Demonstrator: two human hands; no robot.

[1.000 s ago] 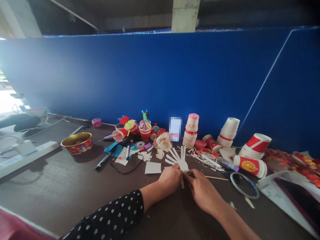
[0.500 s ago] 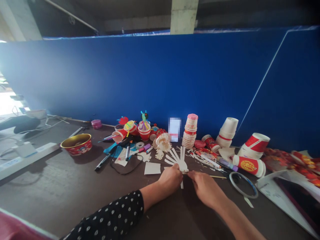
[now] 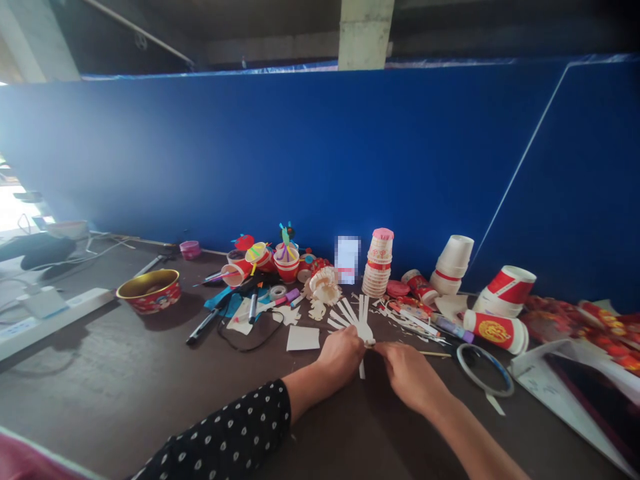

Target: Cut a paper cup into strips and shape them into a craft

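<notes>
Between my hands lies a white paper cup point(image 3: 365, 328) cut into strips that fan out flat. My left hand point(image 3: 341, 358) is closed on its near left side, the fingers curled over the paper. One strip hangs down toward me below that hand. My right hand point(image 3: 411, 375) is closed too, its fingertips pinched at the cup's near edge, close to the left fingertips. A thin wooden stick point(image 3: 436, 354) shows past the right hand and seems to run under its fingers. A small curled bit of paper sits between the fingertips.
A square white card point(image 3: 303, 338) lies left of my hands. Behind stand stacked paper cups point(image 3: 377, 270), a ruffled cut cup point(image 3: 325, 287), markers point(image 3: 254, 307) and paper scraps. Rightward are a tape ring point(image 3: 484, 371), lying cups point(image 3: 495, 331) and a white tray point(image 3: 565, 393). A gold-lined bowl point(image 3: 150, 293) stands left.
The view has shifted very slightly. Both hands keep nearly the same place and grip at the cut paper cup.
</notes>
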